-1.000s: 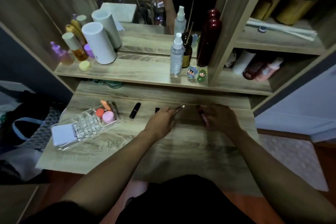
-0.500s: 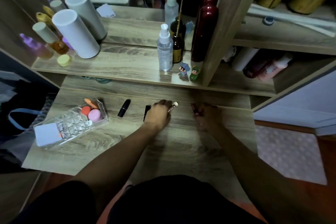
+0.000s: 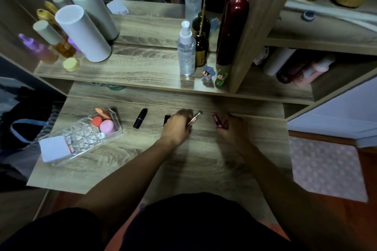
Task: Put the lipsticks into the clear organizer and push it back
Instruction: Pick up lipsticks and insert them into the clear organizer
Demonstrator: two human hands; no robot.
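While the left hand (image 3: 177, 126) pinches a rose-gold lipstick (image 3: 194, 118), the right hand (image 3: 231, 128) grips a red lipstick (image 3: 217, 120).

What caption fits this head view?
Left hand holds rose-gold lipstick tube, right hand dark-red one, near clear plastic organizer.

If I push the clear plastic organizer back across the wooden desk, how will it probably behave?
The clear plastic organizer looks rigid and low, so it should probably slide rather than tip. It holds only a white pad and a few coloured sponges, so it is likely light. It lies at an angle, so an off-centre push may turn it.
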